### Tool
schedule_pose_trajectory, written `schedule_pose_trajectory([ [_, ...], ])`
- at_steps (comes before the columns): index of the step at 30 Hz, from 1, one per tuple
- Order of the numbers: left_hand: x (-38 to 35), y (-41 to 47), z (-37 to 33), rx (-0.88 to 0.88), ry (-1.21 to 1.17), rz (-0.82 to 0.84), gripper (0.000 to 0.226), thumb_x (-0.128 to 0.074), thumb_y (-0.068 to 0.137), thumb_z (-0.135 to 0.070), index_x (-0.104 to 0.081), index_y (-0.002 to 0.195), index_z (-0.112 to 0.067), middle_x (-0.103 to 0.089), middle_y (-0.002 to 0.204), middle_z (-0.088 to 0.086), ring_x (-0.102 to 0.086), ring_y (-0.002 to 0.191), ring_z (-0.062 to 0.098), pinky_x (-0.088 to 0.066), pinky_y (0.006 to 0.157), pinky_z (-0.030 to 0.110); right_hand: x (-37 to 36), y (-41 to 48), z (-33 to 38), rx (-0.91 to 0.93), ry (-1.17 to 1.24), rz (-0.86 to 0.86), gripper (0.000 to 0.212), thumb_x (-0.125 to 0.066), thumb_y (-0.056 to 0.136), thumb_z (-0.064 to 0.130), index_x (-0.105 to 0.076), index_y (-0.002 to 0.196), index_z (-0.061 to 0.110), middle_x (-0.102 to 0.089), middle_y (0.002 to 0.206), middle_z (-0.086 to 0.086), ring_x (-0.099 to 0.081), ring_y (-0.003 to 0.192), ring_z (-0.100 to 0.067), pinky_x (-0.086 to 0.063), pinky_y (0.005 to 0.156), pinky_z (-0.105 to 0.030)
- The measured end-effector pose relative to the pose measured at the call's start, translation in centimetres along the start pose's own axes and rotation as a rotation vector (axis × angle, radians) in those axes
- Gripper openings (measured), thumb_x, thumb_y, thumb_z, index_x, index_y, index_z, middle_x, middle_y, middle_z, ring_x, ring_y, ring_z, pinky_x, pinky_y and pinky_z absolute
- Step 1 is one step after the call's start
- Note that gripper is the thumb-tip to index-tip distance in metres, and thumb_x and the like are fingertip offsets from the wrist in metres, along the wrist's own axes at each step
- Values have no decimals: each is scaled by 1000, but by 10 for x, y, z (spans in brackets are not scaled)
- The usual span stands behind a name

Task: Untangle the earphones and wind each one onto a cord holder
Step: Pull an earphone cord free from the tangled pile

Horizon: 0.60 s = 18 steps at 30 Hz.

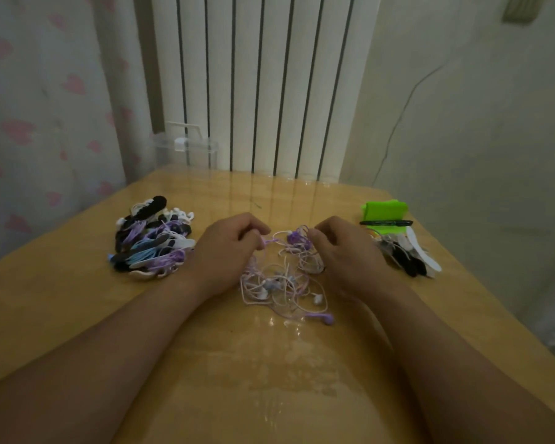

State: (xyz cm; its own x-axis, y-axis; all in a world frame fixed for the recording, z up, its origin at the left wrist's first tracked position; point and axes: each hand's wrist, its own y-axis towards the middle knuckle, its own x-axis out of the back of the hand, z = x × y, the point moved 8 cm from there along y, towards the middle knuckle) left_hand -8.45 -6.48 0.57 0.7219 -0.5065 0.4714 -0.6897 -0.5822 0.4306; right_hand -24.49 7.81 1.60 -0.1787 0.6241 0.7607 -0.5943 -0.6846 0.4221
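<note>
Head view: at the middle of the bench (77,302), your left hand (228,248) pinches a lilac cord (270,241) and your right hand (345,251) a purple bunch (297,238), each grip curled tight. The earphone tangle (282,283) trails from both toward the near edge, between your wrists, nearer neither.

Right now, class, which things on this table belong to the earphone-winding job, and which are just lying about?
Belong to the job: tangled earphones, gripped by the left hand and right hand; pile of wound earphones; spare cord holders.
Just lying about: black marker pen; green object; clear plastic box.
</note>
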Motion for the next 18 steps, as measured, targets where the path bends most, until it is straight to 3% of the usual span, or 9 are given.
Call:
schedule_pose_trajectory([
  [2,11,-3,-5,5,-42,58,20,-58,103,-20,-76,99,-27,-73,87,-2,-62,72,12,-54,74,40,10,-3,9,41,67,-23,12,-56,102,32,-67,102,27,-69,97,7,-64,92,-15,-51,76,-35],
  [3,11,-5,-10,8,-60,163,16,-60,103,-29,-76,101,-29,-73,90,-5,-63,77,6,-54,77,37,15,-5,15,68,108,8,12,-56,100,25,-68,102,28,-69,97,8,-63,90,-13,-52,74,-35],
  [6,-3,-17,-14,34,81,565,38,-67,87,-64,-71,117,-40,-70,108,-16,-65,98,-3,-54,86,22,8,-21,35,128,170,382,26,-62,96,21,-68,117,36,-68,107,10,-63,87,-5,-52,75,-27],
  [8,-15,-22,-12,-38,312,661,38,-75,84,-63,-69,116,-44,-63,110,-21,-60,101,-5,-51,86,20,-4,-35,42,149,76,597,34,-66,95,25,-64,127,37,-64,108,12,-61,87,-1,-50,71,-14],
  [10,-21,-18,-14,-144,403,591,19,-77,90,-48,-74,107,-39,-65,103,-17,-60,95,-1,-54,85,29,-14,-37,41,134,35,622,36,-66,96,22,-63,130,33,-61,106,11,-61,88,-1,-49,67,-9],
  [13,-4,-7,-24,-207,218,373,14,-69,98,-35,-80,105,-30,-72,103,-13,-66,98,4,-57,88,38,-11,-34,44,146,110,473,37,-58,99,11,-64,130,30,-60,112,10,-58,96,0,-47,76,-7],
  [15,11,-1,-32,-183,24,248,17,-66,102,-27,-80,111,-27,-76,108,-12,-68,104,3,-57,93,34,-6,-26,37,91,272,373,43,-50,101,8,-62,136,31,-62,125,11,-57,112,4,-48,94,-15],
  [18,26,6,-47,-180,-80,97,20,-63,104,-22,-80,114,-24,-79,106,-10,-71,105,3,-57,98,37,-17,-15,38,24,451,345,54,-46,101,6,-65,130,46,-70,124,20,-61,123,0,-53,100,-29],
])
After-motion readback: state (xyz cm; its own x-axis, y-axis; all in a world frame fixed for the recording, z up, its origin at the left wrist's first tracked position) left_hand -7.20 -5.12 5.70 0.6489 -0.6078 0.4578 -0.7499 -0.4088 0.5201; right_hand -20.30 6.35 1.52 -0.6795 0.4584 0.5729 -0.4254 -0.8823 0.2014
